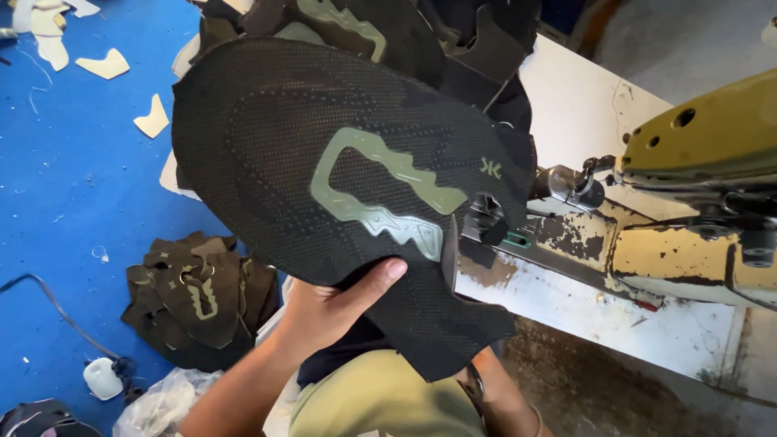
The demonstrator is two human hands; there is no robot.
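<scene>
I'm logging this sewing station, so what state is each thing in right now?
Left hand: grip shut on the black shoe upper.
Right hand: hidden behind the fabric, grip not visible.
Black shoe upper: held up flat, pale green trim facing the camera.
Sewing machine: yellow paint chipped, its front end against the upper's edge.
Pile of uppers: lying heaped on the blue floor.
</scene>
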